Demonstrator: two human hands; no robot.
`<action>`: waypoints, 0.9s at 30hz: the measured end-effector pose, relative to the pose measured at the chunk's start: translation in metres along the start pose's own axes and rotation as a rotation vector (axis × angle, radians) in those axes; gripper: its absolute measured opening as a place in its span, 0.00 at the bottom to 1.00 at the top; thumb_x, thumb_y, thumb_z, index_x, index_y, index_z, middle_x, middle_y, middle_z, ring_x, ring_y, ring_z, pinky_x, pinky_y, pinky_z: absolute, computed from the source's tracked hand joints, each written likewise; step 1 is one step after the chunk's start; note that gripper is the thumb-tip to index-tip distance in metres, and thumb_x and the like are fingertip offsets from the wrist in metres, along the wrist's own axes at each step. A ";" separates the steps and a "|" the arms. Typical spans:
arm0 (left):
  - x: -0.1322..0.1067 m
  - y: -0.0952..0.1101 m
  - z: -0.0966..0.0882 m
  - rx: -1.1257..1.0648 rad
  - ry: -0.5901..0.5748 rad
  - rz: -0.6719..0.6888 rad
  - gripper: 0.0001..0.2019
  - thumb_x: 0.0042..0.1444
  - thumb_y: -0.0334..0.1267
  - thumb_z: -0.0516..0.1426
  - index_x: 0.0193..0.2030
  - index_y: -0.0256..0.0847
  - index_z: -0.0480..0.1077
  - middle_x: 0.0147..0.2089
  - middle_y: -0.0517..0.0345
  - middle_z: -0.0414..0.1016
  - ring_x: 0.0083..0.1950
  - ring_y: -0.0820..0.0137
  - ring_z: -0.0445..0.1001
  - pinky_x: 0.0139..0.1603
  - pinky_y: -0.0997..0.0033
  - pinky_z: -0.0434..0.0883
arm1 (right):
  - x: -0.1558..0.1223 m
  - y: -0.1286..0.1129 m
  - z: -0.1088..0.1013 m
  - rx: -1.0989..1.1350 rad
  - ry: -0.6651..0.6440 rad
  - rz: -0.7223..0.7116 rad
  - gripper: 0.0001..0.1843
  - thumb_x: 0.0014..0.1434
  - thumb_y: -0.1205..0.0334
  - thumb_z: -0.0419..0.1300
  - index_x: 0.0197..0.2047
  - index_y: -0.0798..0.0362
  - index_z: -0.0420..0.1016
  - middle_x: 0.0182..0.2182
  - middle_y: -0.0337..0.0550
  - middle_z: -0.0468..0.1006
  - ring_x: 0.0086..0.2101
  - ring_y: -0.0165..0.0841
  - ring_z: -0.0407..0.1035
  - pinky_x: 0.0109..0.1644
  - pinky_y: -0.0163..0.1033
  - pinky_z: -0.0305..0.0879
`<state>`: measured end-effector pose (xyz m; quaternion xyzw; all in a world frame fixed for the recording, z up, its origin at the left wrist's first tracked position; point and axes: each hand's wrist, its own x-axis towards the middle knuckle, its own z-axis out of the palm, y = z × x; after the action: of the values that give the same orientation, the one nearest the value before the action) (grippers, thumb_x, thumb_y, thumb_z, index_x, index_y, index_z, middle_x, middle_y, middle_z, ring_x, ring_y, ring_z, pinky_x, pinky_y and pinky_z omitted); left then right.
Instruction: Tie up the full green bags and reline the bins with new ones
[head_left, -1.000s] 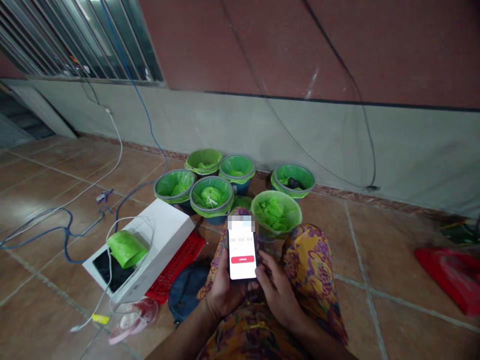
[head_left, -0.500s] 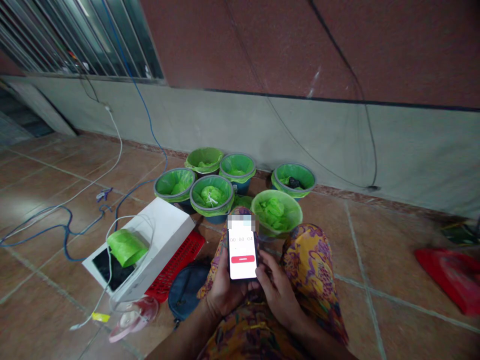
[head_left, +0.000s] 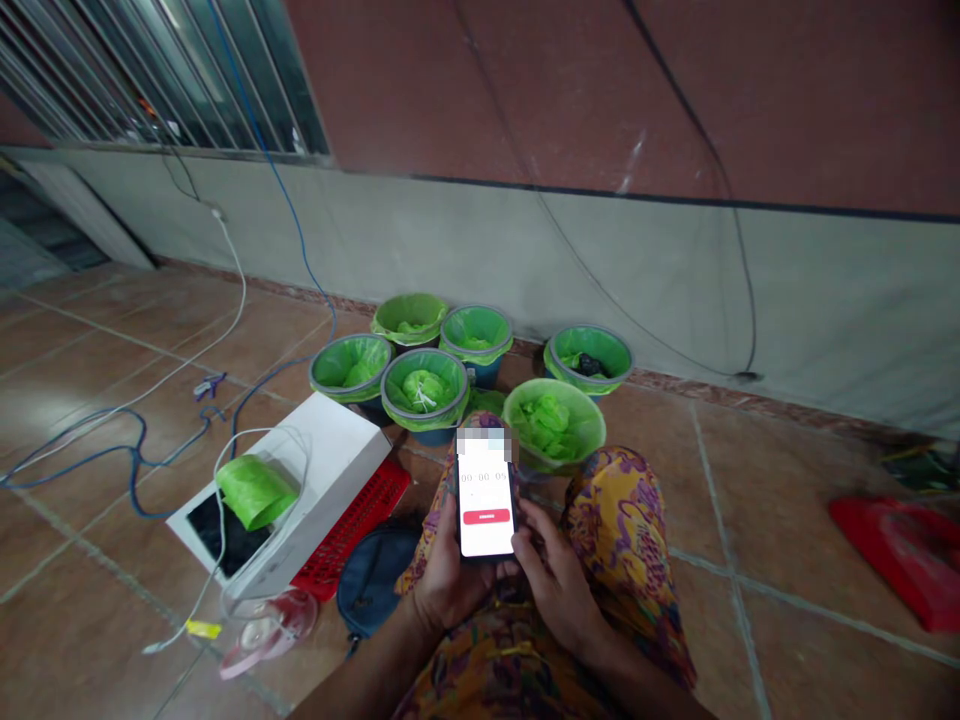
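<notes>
A smartphone (head_left: 485, 495) is held upright above my lap, its bright screen facing me with a timer and a red button. My left hand (head_left: 450, 580) wraps round its left side and lower edge. My right hand (head_left: 555, 575) closes on the lower right edge, thumb at the corner and fingers behind. Just beyond the phone stands a pale green bin (head_left: 589, 440) with crumpled green plastic bags (head_left: 544, 425) in it. My knees, in patterned yellow and purple cloth (head_left: 619, 510), lie either side of the phone.
Several lined bins (head_left: 426, 425) stand by the wall. To the left, a white box (head_left: 341, 440) carries a green bag roll (head_left: 256, 492) and a cable, beside a red basket (head_left: 352, 530) and a dark blue pouch (head_left: 377, 575). A red object (head_left: 892, 555) lies right.
The timer on the phone screen has gone from 04 to 05. Both hands keep the same hold, and the view has shifted only very slightly.
</notes>
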<state>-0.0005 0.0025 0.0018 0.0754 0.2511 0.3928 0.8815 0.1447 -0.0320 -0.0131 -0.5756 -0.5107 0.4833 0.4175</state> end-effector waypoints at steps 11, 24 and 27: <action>0.000 -0.002 -0.003 0.021 -0.021 0.024 0.35 0.62 0.64 0.45 0.55 0.34 0.73 0.45 0.43 0.80 0.41 0.59 0.78 0.40 0.62 0.73 | -0.002 -0.009 0.001 0.030 0.018 -0.018 0.28 0.66 0.52 0.53 0.66 0.51 0.63 0.57 0.50 0.74 0.60 0.43 0.66 0.59 0.47 0.70; 0.000 -0.003 -0.006 0.025 -0.034 0.028 0.34 0.62 0.64 0.46 0.56 0.35 0.72 0.45 0.43 0.80 0.40 0.59 0.78 0.38 0.63 0.72 | 0.000 0.002 0.000 -0.005 0.014 -0.032 0.27 0.67 0.51 0.53 0.66 0.51 0.63 0.59 0.51 0.73 0.58 0.40 0.68 0.61 0.46 0.67; -0.001 -0.002 -0.004 0.029 -0.028 0.028 0.34 0.62 0.63 0.46 0.55 0.35 0.73 0.45 0.43 0.80 0.42 0.59 0.78 0.41 0.61 0.73 | 0.000 0.000 0.000 -0.015 0.028 -0.044 0.27 0.66 0.50 0.54 0.65 0.51 0.64 0.59 0.50 0.73 0.58 0.41 0.67 0.62 0.47 0.66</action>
<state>-0.0017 0.0003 -0.0023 0.0972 0.2435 0.4004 0.8780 0.1450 -0.0319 -0.0131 -0.5740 -0.5208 0.4624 0.4307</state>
